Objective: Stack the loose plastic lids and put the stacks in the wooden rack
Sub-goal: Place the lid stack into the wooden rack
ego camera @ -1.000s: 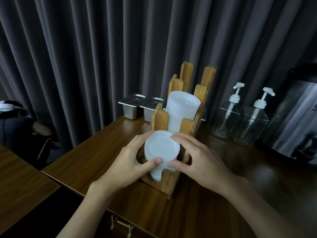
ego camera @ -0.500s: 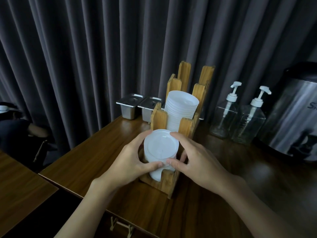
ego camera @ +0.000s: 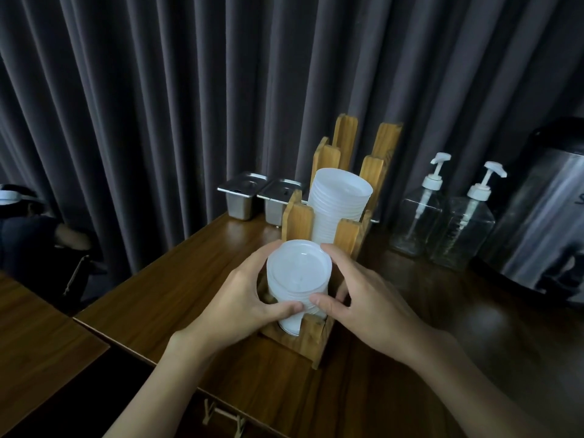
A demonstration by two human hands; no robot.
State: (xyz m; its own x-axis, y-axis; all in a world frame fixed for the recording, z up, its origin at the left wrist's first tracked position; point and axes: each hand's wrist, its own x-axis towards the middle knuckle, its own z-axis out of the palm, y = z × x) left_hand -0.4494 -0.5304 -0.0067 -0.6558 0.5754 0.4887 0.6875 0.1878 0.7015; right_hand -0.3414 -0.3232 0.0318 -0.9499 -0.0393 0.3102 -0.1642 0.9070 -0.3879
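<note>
Grey curtain (ego camera: 158,90) is hanging in heavy folds across the whole back of the frame. At the far left edge a person in dark clothing (ego camera: 28,241) is showing beyond the counter (ego camera: 177,279), which is stretching in dark polished wood from lower left to the right edge. Two lidded steel containers (ego camera: 245,197) are standing side by side against the curtain, just left of the wooden rack (ego camera: 316,343). In the centre of the frame the left hand (ego camera: 240,298) is wrapping the front stack of lids (ego camera: 298,273), its grip closed round the stack's left side, thumb pressing the near face and fingers curling behind. The white stack is standing in the rack's nearest compartment, its lower end down behind the low front wall and its top rising above it. Directly behind, in the middle compartment, a taller stack of lids (ego camera: 339,203) is standing between the wooden uprights. The right hand (ego camera: 373,298) is mirroring the left, its grip closed on the front stack's right side with thumb in front and fingers reaching behind. Right of the rack, two clear pump bottles (ego camera: 417,216) are standing together on the counter, and a steel urn (ego camera: 543,216) is filling the right edge.
</note>
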